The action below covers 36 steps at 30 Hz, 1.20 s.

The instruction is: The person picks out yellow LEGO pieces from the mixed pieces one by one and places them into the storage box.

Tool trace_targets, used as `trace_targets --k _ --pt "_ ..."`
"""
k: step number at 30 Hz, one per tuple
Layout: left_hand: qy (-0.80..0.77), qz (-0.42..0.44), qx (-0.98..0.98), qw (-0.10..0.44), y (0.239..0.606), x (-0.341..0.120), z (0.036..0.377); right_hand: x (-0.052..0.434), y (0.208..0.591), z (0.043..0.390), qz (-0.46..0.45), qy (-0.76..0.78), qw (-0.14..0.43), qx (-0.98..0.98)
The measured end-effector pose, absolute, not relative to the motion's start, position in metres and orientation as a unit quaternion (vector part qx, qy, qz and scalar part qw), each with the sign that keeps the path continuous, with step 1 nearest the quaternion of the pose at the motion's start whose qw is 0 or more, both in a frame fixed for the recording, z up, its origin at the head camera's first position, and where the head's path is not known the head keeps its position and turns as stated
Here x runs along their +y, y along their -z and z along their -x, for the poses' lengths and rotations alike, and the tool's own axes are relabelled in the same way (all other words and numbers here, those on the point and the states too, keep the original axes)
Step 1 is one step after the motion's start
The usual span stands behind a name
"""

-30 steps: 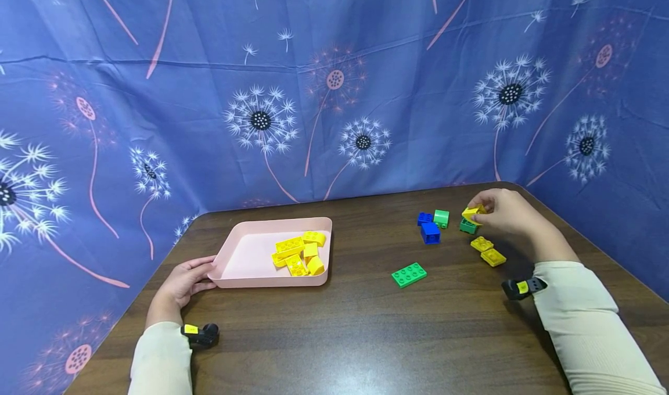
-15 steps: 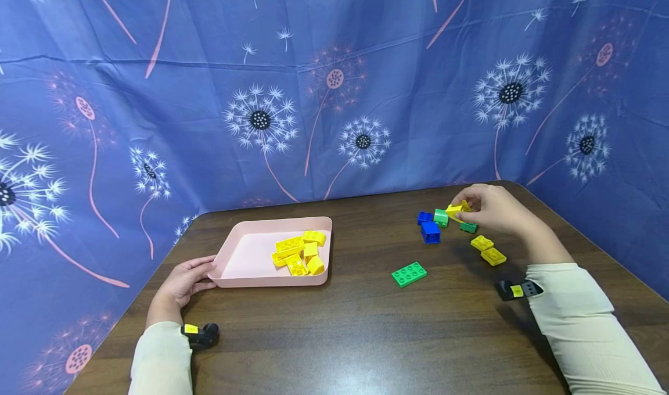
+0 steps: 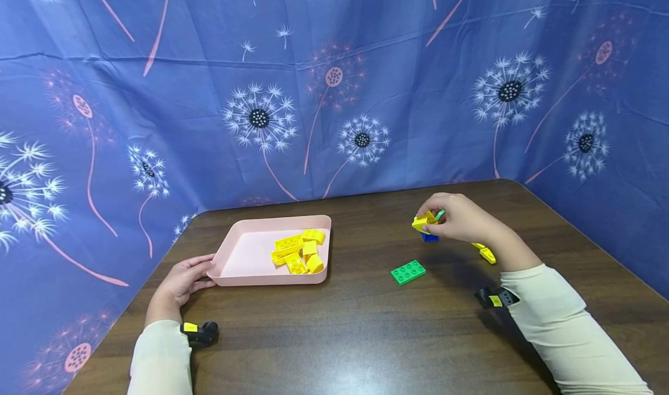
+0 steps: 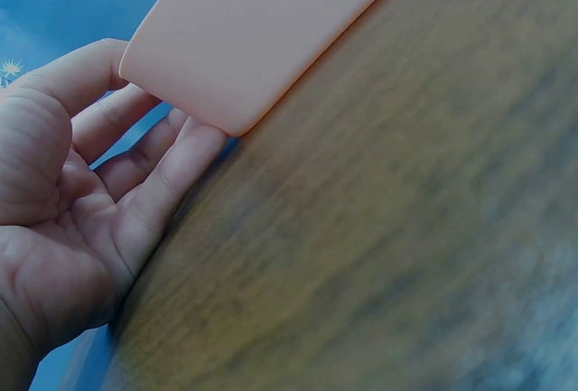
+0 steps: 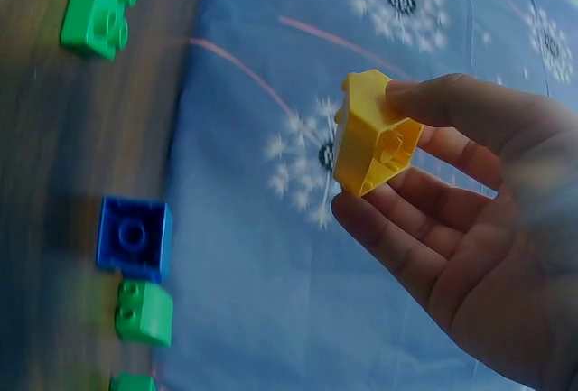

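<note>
In the head view my left hand holds the left end of a pink tray, with thumb and fingers at its near corner. The left wrist view shows them against the tray's outer wall. Several yellow toy bricks lie in the tray's right part. At the right, my right hand pinches a yellow toy brick above the table. In the right wrist view, this brick has a slanted side and hollow underside, gripped between thumb and fingertips.
Below the right hand is a blue brick, with a green brick beside it in the right wrist view. A flat green studded brick lies nearer the middle. Yellow pieces show under the right forearm. A blue patterned cloth backs the table.
My right hand has moved left with the yellow brick, from over the dark green brick to over the blue ones. The left hand and tray stay put.
</note>
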State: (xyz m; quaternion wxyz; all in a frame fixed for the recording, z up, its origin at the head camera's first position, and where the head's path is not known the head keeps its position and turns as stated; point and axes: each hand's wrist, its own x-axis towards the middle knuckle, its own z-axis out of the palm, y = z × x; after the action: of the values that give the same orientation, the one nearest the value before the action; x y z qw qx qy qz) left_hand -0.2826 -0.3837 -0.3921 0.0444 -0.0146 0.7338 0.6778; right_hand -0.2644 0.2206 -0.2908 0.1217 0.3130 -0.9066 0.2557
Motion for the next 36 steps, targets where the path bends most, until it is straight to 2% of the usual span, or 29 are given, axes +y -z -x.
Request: trace_targets --k 7,19,29,36 --pt "-0.683 0.018 0.729 0.047 0.393 -0.384 0.281 0.196 0.296 0.266 -0.345 -0.226 0.122 -0.903" --pt "-0.684 0.014 0.728 0.04 0.393 -0.383 0.281 0.147 0.291 0.276 -0.409 -0.264 0.122 -0.865" --pt "-0.682 0.02 0.73 0.04 0.392 -0.386 0.283 0.092 0.288 0.292 -0.442 -0.28 0.105 -0.846" --pt "-0.683 0.018 0.729 0.043 0.394 -0.386 0.284 0.05 0.302 0.305 -0.449 -0.271 0.063 -0.849"
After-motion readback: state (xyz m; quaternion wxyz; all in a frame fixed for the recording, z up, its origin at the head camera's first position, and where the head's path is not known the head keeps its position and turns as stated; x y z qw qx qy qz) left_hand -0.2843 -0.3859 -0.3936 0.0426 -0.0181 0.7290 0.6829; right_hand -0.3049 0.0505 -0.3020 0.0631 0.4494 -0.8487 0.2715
